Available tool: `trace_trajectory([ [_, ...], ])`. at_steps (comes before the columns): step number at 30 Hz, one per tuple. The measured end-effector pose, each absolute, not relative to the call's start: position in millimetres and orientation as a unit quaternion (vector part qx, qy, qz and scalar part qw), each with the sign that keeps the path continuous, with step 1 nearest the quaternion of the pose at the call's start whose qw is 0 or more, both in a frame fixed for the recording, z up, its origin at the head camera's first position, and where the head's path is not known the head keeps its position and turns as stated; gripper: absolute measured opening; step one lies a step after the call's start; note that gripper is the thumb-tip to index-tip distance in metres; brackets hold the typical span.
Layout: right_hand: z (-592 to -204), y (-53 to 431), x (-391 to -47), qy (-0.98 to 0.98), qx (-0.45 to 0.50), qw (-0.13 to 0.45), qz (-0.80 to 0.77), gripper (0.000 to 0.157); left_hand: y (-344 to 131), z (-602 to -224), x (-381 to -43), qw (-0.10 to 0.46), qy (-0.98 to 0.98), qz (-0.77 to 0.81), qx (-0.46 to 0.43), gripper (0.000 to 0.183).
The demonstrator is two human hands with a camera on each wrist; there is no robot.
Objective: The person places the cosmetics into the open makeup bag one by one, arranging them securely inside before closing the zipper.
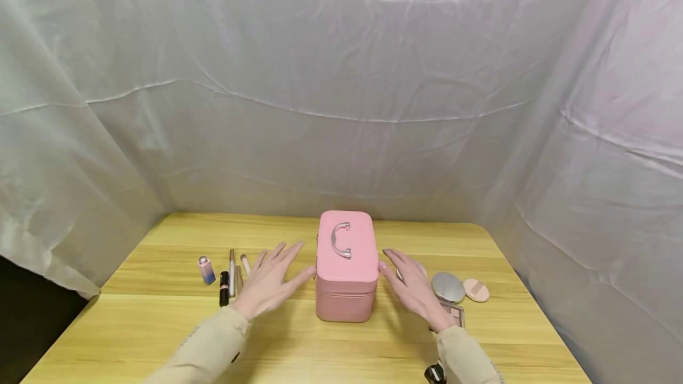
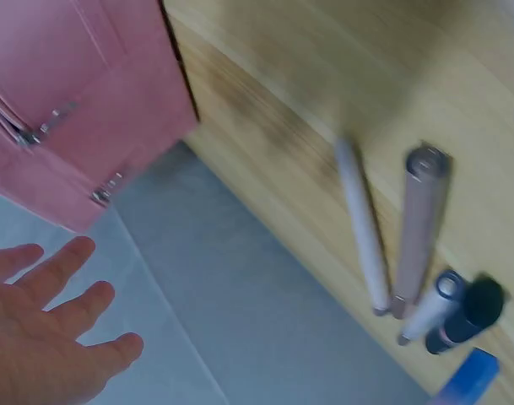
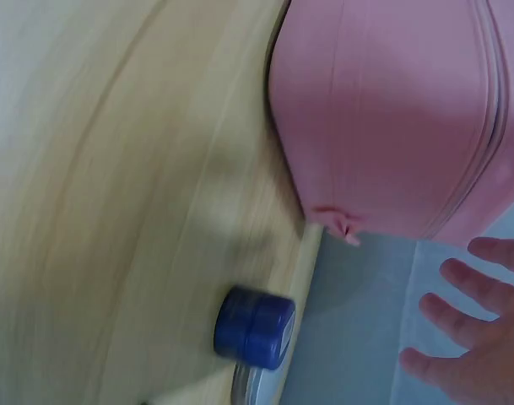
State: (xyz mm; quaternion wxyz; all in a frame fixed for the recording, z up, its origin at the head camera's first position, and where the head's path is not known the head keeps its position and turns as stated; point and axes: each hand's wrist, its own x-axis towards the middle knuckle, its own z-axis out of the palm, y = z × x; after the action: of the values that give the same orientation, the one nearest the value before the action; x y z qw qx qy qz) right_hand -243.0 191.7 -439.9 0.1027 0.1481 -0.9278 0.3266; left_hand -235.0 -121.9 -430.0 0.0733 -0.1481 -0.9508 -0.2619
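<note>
Beige cloth sleeves (image 1: 205,345) are lying nearest me, at six o'clock. On the pale wooden surface (image 1: 320,351), a pink rounded-corner case (image 1: 347,271) is standing between my left hand (image 1: 269,283) at nine and right hand (image 1: 415,294) at three; I am splaying both sets of fingers (image 2: 82,307) wide, though I cannot tell whether the thumbs (image 1: 301,280) are touching it. Slender cosmetic tubes (image 1: 232,280) are lying past the left hand.

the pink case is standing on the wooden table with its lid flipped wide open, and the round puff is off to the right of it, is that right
Not quite: the lid isn't flipped open, it is closed down on the pink case, as the head view shows. The case does stand on the wooden table, with the round puff off to its right.
</note>
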Motion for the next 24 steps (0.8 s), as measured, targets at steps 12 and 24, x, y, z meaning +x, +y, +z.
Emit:
trace_trajectory([
  [12, -438.0, 176.7, -239.4, -0.893, 0.128, 0.103, 0.420, 0.046, -97.1, -428.8, -227.9, 0.052, -0.930, -0.331, -0.148, 0.066],
  [24, -438.0, 172.2, -237.4, -0.874, 0.112, 0.083, 0.465, 0.041, -90.2, -432.6, -229.2, 0.057, -0.907, -0.386, -0.157, 0.060],
])
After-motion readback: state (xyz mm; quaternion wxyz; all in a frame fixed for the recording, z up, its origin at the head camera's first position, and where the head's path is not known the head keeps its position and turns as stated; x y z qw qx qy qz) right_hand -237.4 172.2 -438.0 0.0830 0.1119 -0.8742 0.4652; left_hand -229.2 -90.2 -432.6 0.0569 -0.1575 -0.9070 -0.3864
